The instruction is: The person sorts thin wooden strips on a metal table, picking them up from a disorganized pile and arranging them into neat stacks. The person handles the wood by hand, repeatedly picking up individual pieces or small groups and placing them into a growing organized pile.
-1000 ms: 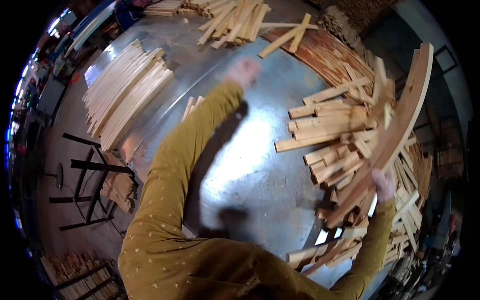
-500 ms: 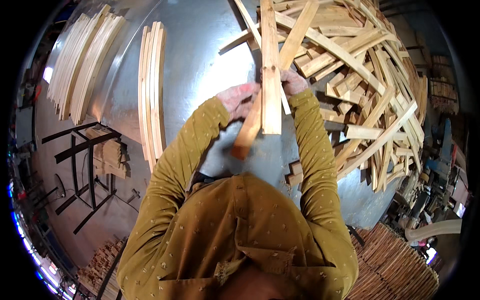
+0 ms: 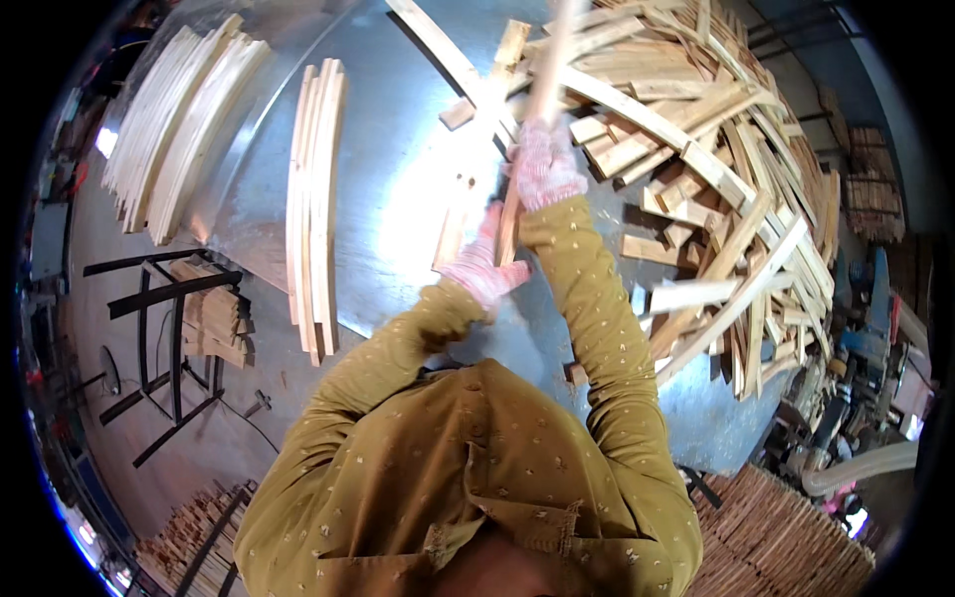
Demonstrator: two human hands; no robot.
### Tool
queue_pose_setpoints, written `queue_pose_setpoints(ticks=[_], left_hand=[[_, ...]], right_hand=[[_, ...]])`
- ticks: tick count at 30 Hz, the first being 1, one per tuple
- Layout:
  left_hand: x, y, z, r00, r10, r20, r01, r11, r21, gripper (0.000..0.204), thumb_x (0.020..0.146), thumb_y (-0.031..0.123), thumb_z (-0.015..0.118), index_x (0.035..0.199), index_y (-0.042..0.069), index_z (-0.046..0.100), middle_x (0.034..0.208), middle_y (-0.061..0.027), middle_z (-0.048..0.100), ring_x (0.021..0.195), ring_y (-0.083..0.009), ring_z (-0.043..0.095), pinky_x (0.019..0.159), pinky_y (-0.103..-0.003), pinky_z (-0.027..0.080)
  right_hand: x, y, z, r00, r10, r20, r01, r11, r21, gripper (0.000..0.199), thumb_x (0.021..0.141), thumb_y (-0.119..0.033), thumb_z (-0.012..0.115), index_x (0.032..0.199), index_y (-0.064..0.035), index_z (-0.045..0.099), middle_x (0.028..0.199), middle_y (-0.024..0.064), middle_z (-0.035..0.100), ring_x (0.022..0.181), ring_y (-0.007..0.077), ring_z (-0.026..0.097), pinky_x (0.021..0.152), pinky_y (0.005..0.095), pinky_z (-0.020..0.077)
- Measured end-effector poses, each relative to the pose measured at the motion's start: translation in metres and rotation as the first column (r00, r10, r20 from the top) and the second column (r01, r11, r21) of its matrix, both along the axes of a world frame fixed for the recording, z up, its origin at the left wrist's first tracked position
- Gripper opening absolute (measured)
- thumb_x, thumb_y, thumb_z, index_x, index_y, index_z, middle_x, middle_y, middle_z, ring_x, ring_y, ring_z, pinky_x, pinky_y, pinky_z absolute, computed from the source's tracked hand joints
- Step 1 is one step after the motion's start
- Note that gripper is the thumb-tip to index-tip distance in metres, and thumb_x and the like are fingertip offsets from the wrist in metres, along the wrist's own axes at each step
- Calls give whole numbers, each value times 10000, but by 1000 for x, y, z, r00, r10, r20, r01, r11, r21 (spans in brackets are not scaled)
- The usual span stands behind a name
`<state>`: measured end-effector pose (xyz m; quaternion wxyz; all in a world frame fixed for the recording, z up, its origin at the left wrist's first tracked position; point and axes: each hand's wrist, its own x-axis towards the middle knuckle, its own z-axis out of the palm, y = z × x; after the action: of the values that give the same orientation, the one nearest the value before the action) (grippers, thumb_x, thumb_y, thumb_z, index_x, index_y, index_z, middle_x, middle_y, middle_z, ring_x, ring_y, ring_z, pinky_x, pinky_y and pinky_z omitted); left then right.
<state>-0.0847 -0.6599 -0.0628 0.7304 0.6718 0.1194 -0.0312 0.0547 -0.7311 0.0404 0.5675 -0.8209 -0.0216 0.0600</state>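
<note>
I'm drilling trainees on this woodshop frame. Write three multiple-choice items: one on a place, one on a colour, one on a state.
1. Where does the jumbled heap of wood offcuts lie on the metal table?
A. the person's right
B. the person's left
C. under the table

2. What colour are the person's sleeves?
A. blue
B. mustard yellow
C. white

3. How is the long wooden strip held?
A. lying untouched
B. one hand only
C. both hands

Answers: 1 A, the heap fills the table's right side. 2 B, both arms show mustard fabric. 3 C, the left hand and right hand, in pinkish gloves, both grip it.
</note>
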Motion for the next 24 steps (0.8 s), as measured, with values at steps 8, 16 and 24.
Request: queue_pose_setpoints(ticks=[8, 16, 24], left_hand=[[71, 143, 49, 990, -138, 7, 63, 406, -912, 836, 833, 545, 695, 1405, 24, 378, 1010, -188, 643, 650, -163, 637, 530, -289, 567], [341, 325, 84, 977, 207, 45, -159, 859, -487, 744, 921, 657, 424, 1274, 9, 525, 1024, -177, 635, 839, -274, 645, 741, -370, 541], [330, 200, 88, 966, 219, 135, -229, 488, 842, 915, 830, 455, 696, 1499, 0, 266, 1446, -259, 431, 1351, -396, 416, 1118, -423, 348]], right_hand=[[201, -173, -56, 886, 325, 331, 275, 206, -939, 892, 659, -539, 740, 1374, -76, 475, 1189, 269, 587, 1140, 420, 548, 962, 497, 440], [160, -180, -84, 795, 513, 323, 117, 393, -912, 711, 821, -468, 633, 1352, -27, 460, 1249, 222, 533, 1222, 403, 472, 1088, 534, 326], [10, -247, -32, 783, 18, 621, 603, 221, -766, 765, 806, -349, 711, 1429, -11, 425, 1284, 244, 529, 1203, 436, 496, 1013, 489, 432]])
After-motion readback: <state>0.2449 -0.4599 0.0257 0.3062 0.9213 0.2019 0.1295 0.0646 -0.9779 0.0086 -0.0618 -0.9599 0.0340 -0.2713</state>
